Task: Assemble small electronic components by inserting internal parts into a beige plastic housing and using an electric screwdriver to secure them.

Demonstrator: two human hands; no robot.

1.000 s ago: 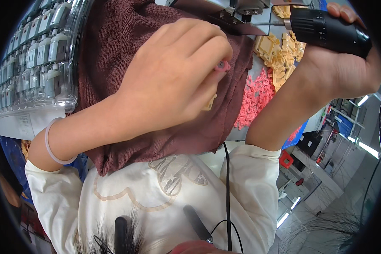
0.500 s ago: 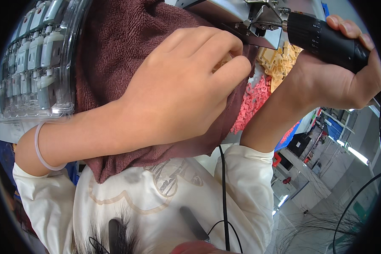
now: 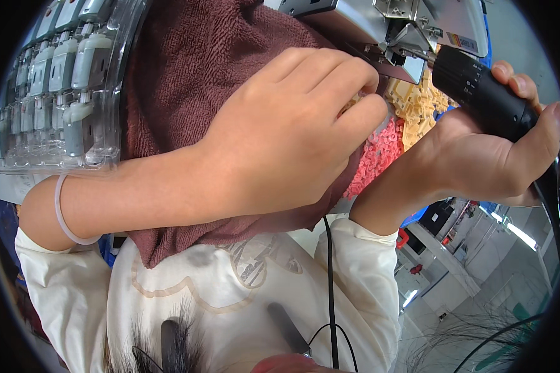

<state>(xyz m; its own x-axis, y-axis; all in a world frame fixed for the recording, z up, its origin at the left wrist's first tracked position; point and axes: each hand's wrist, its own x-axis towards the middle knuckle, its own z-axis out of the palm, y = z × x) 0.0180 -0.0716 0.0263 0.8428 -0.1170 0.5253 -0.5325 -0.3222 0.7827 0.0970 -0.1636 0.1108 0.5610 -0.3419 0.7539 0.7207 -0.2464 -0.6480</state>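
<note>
In my right hand (image 3: 479, 152) is a black electric screwdriver (image 3: 470, 87), with my fingers wrapped around its body. The screwdriver's bit points left, at the outlet of a silver metal screw feeder (image 3: 354, 28); whether it touches a screw there I cannot make out. My left hand (image 3: 292, 130) is closed, knuckles up, over a brown towel (image 3: 168, 93), just on the near side of the feeder. A sliver of something yellowish (image 3: 353, 102) shows between thumb and forefinger; the rest of it is hidden.
A clear plastic tray (image 3: 102, 152) with several small grey motors (image 3: 78, 127) stands at left. Pink plastic parts (image 3: 376, 158) and cream-yellow plastic parts (image 3: 414, 105) lie in piles between my forearms, beyond the towel's edge. A black cable (image 3: 330, 280) hangs down in front of me.
The feeder, towel and both hands sit slightly farther right and lower in view. The screwdriver's bit stays at the feeder's outlet, and my right thumb has shifted on the grip.
</note>
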